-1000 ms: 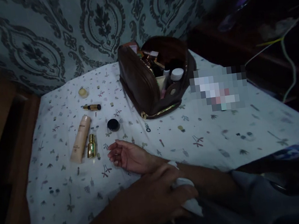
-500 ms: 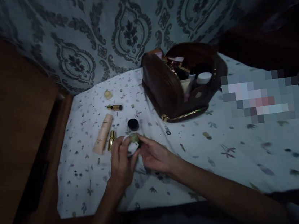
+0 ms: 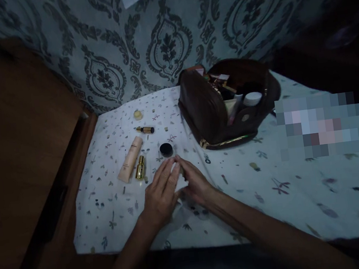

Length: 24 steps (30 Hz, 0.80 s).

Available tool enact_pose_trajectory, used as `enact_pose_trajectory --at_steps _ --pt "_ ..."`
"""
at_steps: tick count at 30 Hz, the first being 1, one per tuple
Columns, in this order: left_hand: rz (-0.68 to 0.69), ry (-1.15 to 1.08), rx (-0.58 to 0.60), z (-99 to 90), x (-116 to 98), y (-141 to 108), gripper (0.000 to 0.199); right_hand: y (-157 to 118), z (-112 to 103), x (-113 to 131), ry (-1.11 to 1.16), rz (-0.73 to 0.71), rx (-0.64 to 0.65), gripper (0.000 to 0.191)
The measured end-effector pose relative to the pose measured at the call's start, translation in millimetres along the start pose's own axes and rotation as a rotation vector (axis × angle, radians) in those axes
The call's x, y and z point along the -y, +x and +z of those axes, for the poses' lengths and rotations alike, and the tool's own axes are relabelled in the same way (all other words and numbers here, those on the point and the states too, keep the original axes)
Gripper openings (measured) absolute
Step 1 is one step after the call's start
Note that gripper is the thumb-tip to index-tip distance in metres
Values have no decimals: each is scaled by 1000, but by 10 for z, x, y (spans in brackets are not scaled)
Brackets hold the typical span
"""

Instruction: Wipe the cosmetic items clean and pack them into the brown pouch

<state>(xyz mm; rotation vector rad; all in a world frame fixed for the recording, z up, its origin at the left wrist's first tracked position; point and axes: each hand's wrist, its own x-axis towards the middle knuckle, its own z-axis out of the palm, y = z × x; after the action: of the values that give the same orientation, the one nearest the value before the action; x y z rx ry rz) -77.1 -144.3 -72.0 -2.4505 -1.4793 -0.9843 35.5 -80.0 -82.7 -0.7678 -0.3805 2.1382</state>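
Note:
My left hand (image 3: 160, 193) and my right hand (image 3: 196, 182) meet over the cloth near the front. Between them is a white crumpled wipe (image 3: 181, 182), partly covered by my left fingers; anything inside it is hidden. Both hands are closed on it. Just beyond my fingertips sits a small jar with a black lid (image 3: 166, 149). To the left lie a gold bottle (image 3: 140, 168) and a peach tube (image 3: 130, 159). Farther back are a gold and black tube (image 3: 145, 130) and a small yellowish jar (image 3: 137, 114).
An open brown bag (image 3: 203, 109) full of cosmetics, with a white-lidded jar (image 3: 252, 98) in it, stands at the back right. A wooden cabinet (image 3: 18, 128) borders the left side. Patterned wallpaper rises behind.
The green patch seen on the white item between my hands is now out of sight. My left hand has turned palm down over the wipe. The view has shifted slightly.

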Motion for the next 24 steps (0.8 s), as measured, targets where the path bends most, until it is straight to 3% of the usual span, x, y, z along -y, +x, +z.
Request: enact_pose_trajectory --at_steps 3,9,11,14,18,21,24 --pt "-185 -23 -9 64 24 -20 56 2 49 9 -55 -151 -54 27" --pt "-386 -164 -72 86 55 12 45 -103 104 55 -162 -260 191 27" --pt "-370 -152 -114 79 59 47 45 -106 96 57 -211 -271 223 27" --pt "-221 -56 -173 86 72 90 52 -78 61 54 -295 -332 216 28" --pt "-110 -23 -152 49 132 161 53 -79 22 74 -401 -394 201 26" --pt "-252 -182 -78 -40 173 250 40 -129 33 99 -471 -433 225 31" --pt "-482 -414 -25 -103 156 355 45 -183 58 110 -511 -501 254 36"
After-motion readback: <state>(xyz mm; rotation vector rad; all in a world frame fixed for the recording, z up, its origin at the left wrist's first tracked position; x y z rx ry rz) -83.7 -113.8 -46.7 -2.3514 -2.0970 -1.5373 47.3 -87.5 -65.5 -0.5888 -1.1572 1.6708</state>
